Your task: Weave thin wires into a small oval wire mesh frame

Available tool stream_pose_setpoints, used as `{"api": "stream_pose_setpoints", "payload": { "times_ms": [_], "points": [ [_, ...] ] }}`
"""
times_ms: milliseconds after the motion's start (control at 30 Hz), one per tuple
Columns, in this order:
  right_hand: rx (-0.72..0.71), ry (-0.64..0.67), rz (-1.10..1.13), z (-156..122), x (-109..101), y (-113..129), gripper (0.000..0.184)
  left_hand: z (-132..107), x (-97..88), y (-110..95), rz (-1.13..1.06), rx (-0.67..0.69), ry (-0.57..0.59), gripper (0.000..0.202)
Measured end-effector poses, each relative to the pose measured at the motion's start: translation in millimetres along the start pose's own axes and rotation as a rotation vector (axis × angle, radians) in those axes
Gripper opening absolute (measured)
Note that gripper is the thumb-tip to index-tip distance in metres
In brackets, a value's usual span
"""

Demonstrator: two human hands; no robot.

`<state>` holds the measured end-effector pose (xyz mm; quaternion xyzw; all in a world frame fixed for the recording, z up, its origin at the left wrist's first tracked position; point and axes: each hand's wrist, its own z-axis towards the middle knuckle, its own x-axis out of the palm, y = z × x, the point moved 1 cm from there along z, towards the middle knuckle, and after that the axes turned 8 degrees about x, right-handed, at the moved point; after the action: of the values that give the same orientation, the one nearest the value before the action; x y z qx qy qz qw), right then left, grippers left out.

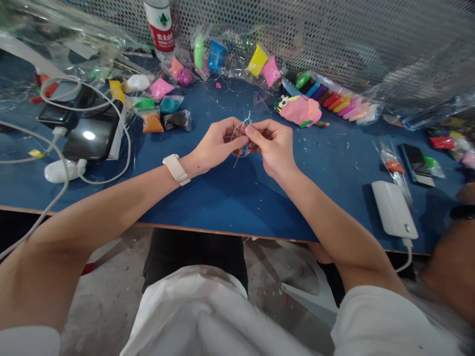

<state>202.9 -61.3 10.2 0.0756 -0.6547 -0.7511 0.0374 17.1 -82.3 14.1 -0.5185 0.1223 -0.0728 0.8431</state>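
Both my hands meet over the middle of the blue table. My left hand, with a white watch on its wrist, pinches a thin bent silver wire. My right hand pinches the same wire from the other side; the fingertips of both hands touch. Loose wire ends stick up and down between the fingers. A pink clay figure with yellow and green parts lies just beyond my right hand.
Small bags of coloured clay lie at the back left, more by the mesh wall. A tray of clay sticks, a water bottle, phones with white cables, a white power bank. Another person's arm at right.
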Motion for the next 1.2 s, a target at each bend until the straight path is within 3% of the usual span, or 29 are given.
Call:
{"api": "stream_pose_setpoints", "payload": {
  "times_ms": [333, 600, 767, 1200],
  "points": [
    [-0.06, -0.004, -0.05, 1.1, 1.3, -3.6, 0.061, 3.1, -1.0, 4.5, -0.027, -0.025, 0.053, 0.026],
    [-0.084, -0.015, -0.088, -8.9, 7.7, 5.1, 0.06, -2.7, -2.8, 0.7, 0.203, 0.05, -0.011, 0.023],
    [-0.059, 0.0, -0.077, -9.0, 8.3, 1.9, 0.066, -5.8, -0.3, 2.8, 0.192, 0.057, -0.029, 0.018],
    [-0.106, 0.194, -0.058, 5.8, -5.7, -2.5, 0.06, 0.3, -4.9, 0.1, -0.066, 0.064, 0.177, 0.029]
  ]
}}
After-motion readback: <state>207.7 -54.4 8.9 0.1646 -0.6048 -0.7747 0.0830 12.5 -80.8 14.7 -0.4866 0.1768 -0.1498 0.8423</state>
